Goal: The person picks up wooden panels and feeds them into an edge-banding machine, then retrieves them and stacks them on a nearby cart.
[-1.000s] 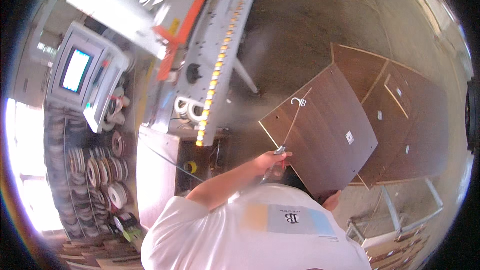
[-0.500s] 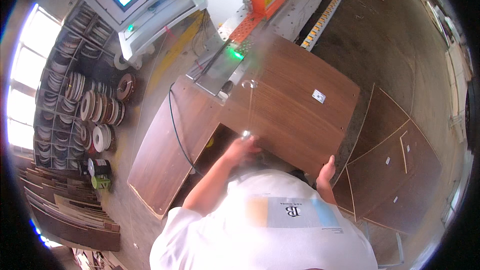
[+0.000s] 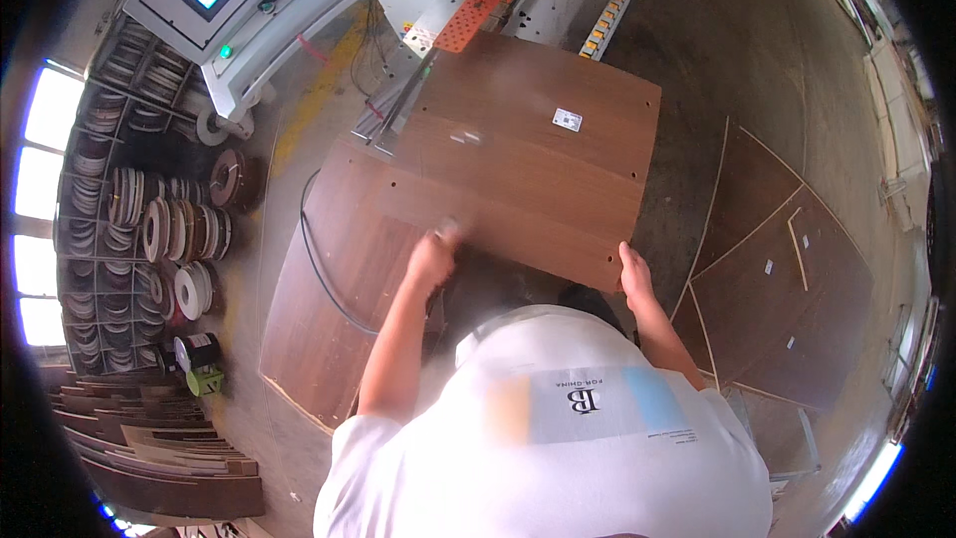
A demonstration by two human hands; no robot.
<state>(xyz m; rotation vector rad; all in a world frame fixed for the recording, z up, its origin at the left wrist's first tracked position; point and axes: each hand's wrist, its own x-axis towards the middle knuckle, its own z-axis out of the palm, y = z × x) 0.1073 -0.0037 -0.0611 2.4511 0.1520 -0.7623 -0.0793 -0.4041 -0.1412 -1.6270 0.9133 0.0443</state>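
A brown wood-grain panel (image 3: 528, 174) with small drilled holes and a white label (image 3: 568, 120) lies level before me. Its far edge reaches the orange perforated plate (image 3: 466, 22) of a machine. My right hand (image 3: 637, 279) grips the panel's near right corner, thumb on top. Close to the near left edge, my left hand (image 3: 431, 257) is closed round a small shiny thing (image 3: 447, 229), too blurred to name. Under and left of the panel lies another brown board (image 3: 329, 279), with a dark hose (image 3: 311, 229) curving over it.
A control console (image 3: 249, 15) with a lit screen stands far left. Racks and rolls of edging strip (image 3: 184, 229) line the left side, above stacked boards (image 3: 149, 438). More brown panels (image 3: 787, 309) rest at the right. A roller rail (image 3: 617, 5) runs away at the back.
The panel has moved away from me toward the machine, covering more of the metal plate beside it. Both hands have moved forward too. The view has shifted slightly.
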